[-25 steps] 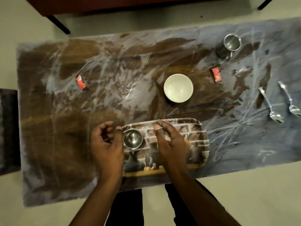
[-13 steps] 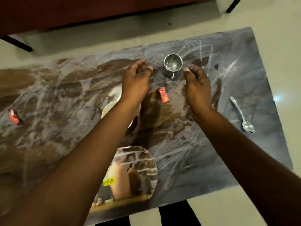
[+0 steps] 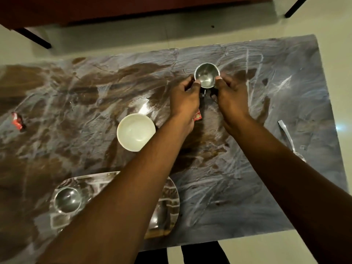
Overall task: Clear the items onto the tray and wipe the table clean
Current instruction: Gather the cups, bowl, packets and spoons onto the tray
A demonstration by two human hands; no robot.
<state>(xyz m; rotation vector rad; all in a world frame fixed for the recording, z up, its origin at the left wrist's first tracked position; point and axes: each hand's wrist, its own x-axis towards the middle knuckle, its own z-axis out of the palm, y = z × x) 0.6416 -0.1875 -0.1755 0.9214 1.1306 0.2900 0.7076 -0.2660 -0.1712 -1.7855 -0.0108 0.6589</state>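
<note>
I have both hands on the steel mug (image 3: 207,75) in the upper middle of the frame: my left hand (image 3: 183,98) curls round its left side with the thumb against the rim, and my right hand (image 3: 231,96) pinches the right side, so the mug is gripped between them, its small handle pointing down toward me. I judge this to be the clearing step, with the wiping not yet begun. The next move calls for lifting the mug upright and carrying it down to the tray (image 3: 171,202) at the lower left, where a round steel bowl (image 3: 68,200) already sits. The tray is a rounded oblong with a printed picture and a glossy face. The white bowl (image 3: 135,131) in the middle looks smooth and ceramic, empty. A red wrapper (image 3: 198,117) peeks out just below my left wrist and another red wrapper (image 3: 17,121) lies crumpled at the far left edge. A shiny spoon (image 3: 289,139) lies at the right, partly behind my forearm. The table (image 3: 257,197) is dark wood smeared with pale, streaky film
</note>
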